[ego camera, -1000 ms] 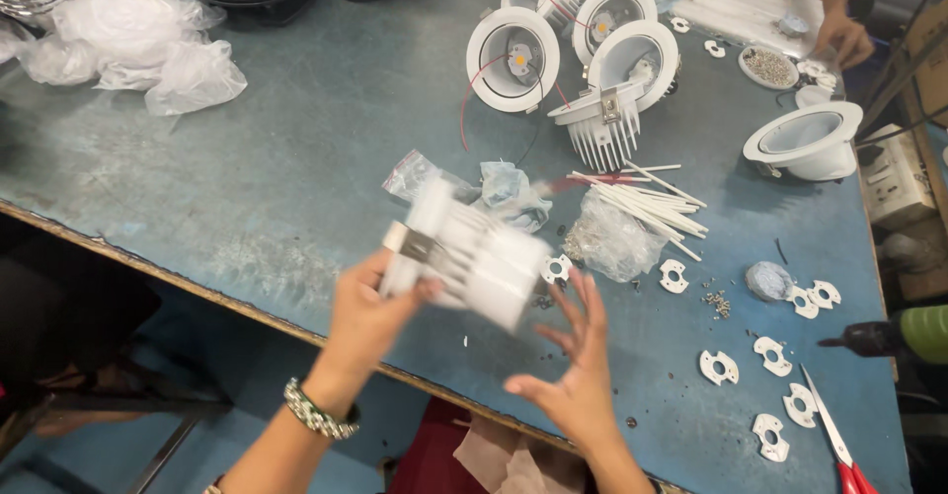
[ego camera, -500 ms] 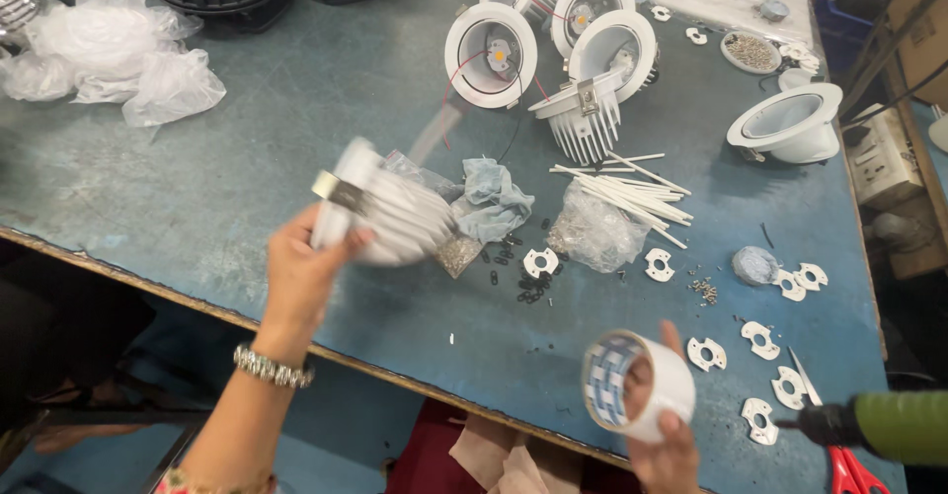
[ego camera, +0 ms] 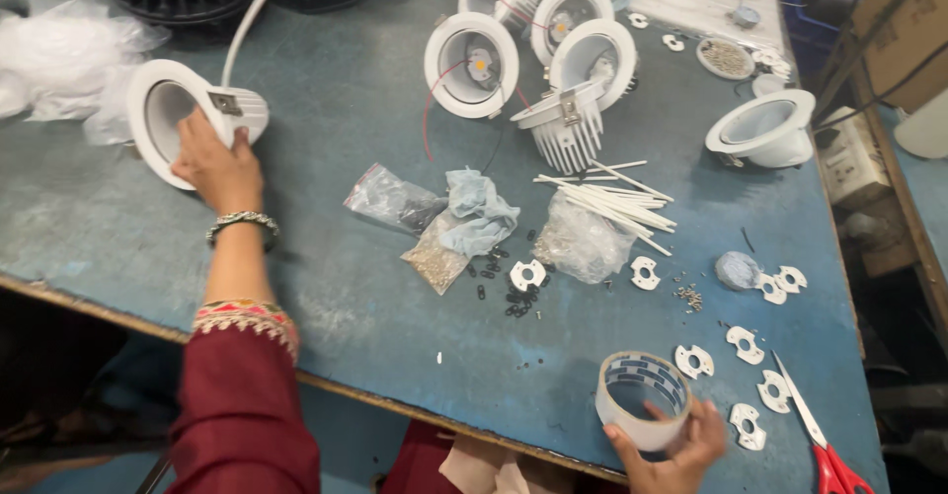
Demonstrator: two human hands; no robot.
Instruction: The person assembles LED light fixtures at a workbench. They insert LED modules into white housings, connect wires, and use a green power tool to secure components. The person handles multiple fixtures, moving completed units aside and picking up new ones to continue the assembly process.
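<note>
Red-handled scissors point(ego camera: 828, 451) cut off at bottom edge; right hand point(ego camera: 670, 448) partly cropped; bag point(ego camera: 433, 260) contents too small.

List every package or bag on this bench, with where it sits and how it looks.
Clear bag: bench centre, dark small parts inside.
Clear bag: beside it, tan grains.
Crumpled clear bag: under white sticks.
Cardboard box: far right edge, brown.
</note>
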